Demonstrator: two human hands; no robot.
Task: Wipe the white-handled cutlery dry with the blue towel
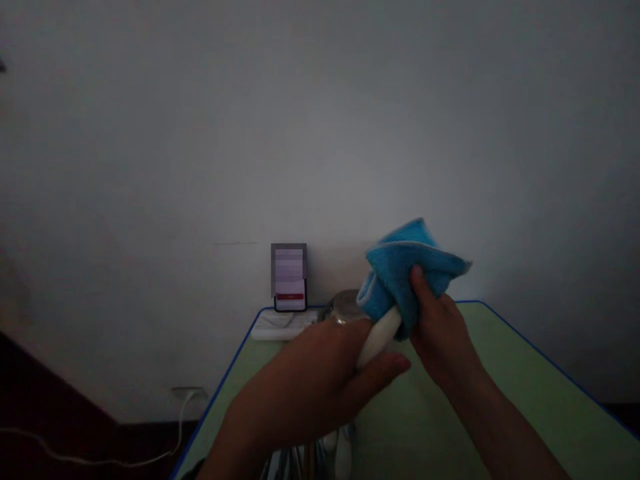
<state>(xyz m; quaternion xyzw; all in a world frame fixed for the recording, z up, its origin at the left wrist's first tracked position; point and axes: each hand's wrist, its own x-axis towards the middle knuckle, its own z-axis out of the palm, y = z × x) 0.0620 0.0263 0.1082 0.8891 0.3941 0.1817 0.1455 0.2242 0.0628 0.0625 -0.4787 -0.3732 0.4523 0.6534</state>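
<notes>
The white handle (381, 339) was held above the green table (525, 380), its one-o'clock end inside the blue cloth (400, 263). The left hand (325, 367) (a ring (341, 321) on one finger) curled around the handle from eight o'clock; the right hand (443, 330), at three, clasped the cloth. A phone (291, 287) stood at ten o'clock.

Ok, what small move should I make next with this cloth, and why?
Perhaps draw the blue cloth toward you along the white handle with your right hand: the handle disappears into the cloth, your left hand holds its nearer part, and a bare stretch shows between.
</notes>
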